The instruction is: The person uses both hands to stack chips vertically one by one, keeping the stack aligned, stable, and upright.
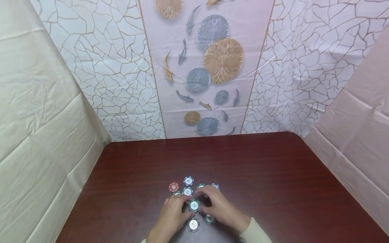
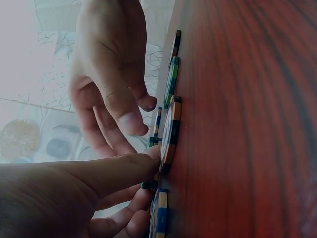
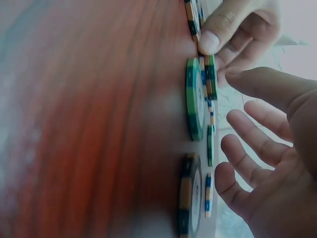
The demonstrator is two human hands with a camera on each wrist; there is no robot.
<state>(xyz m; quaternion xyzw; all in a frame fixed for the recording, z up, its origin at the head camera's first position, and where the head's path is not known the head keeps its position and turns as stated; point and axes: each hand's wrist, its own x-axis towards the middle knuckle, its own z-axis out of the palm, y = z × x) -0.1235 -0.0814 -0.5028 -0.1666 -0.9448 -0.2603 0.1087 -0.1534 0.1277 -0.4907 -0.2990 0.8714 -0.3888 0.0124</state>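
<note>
In the head view a green-edged poker chip (image 1: 194,205) lies on top of another chip, between both hands. My left hand (image 1: 173,213) pinches this small stack, thumb at the near side and fingers at the far side. The right wrist view has the green chip (image 3: 211,77) over a darker one, at the left thumb (image 3: 210,42). My right hand (image 1: 221,206) is beside the stack, its fingers spread and apart from it. In the left wrist view the right hand (image 2: 111,59) hovers above the chips, holding nothing.
Single chips lie around the hands: a red one (image 1: 173,187), dark blue ones (image 1: 188,181) farther off, and a black-edged one (image 1: 193,224) nearer me. Another chip (image 1: 209,219) is under the right hand's edge. The dark red table (image 1: 273,168) meets patterned cloth walls (image 1: 121,67).
</note>
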